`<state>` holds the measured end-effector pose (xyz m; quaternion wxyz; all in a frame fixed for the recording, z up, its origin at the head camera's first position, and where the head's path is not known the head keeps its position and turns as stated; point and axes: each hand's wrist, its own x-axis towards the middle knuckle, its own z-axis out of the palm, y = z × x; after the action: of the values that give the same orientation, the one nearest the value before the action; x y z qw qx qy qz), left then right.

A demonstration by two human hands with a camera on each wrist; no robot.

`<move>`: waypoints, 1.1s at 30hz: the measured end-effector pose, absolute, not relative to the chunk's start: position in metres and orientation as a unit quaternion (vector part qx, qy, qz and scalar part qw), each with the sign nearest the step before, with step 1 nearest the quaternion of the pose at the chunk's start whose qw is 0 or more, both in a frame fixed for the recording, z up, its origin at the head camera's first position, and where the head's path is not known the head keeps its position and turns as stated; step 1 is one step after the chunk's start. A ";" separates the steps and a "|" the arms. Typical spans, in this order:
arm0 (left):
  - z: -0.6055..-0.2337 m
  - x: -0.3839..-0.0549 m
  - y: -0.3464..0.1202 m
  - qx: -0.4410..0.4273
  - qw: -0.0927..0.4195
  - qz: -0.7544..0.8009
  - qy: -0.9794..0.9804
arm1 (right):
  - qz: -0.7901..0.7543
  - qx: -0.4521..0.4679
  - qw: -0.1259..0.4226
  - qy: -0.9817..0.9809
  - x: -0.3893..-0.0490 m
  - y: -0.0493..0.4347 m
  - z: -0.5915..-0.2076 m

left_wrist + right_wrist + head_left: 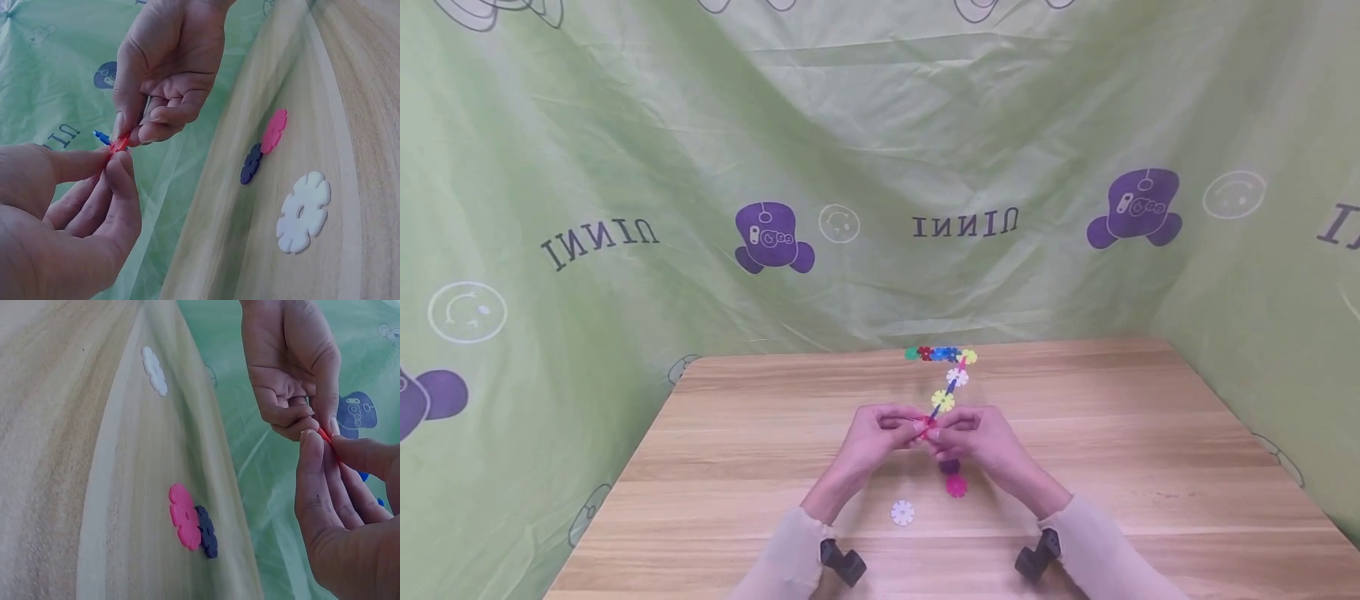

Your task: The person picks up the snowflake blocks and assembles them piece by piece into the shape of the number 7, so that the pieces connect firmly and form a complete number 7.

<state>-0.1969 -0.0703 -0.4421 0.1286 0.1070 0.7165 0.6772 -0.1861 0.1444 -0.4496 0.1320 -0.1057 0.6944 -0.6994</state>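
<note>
My left hand [876, 433] and right hand [988, 437] meet above the table, and both pinch a red notched plastic disc [118, 144] between thumb and fingers. The fingertips cover most of that disc. From it a chain of interlocked flower-shaped discs runs away from me, with a yellow disc [943, 401] and a white disc [957, 377] in it. A blue piece [100, 135] shows right beside the red one in the left wrist view. At its far end the chain bends left through blue and red discs to a green disc [912, 353].
On the wooden table [737, 483], a loose white disc [902, 512] lies nearer me, left of the right hand. A pink disc [185, 516] and a dark purple disc [207, 531] lie together, touching or overlapping. Green printed cloth [865, 283] hangs behind the table and at both sides.
</note>
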 end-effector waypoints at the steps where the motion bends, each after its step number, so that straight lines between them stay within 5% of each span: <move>1: -0.442 -0.197 -0.070 0.110 0.128 0.672 0.721 | -0.696 -0.104 0.128 0.699 -0.186 0.145 -0.449; 17: -0.460 -0.176 -0.101 0.226 0.158 0.386 0.880 | -0.686 -0.089 0.112 0.713 -0.190 0.156 -0.438; 33: -0.466 -0.154 -0.109 0.242 0.143 0.361 0.890 | -0.691 -0.083 0.115 0.709 -0.190 0.158 -0.441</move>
<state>-0.1542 -0.1091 -0.4655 0.1427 0.2417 0.8895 0.3605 -0.1899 0.1579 -0.4408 0.1149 -0.0829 0.7087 -0.6911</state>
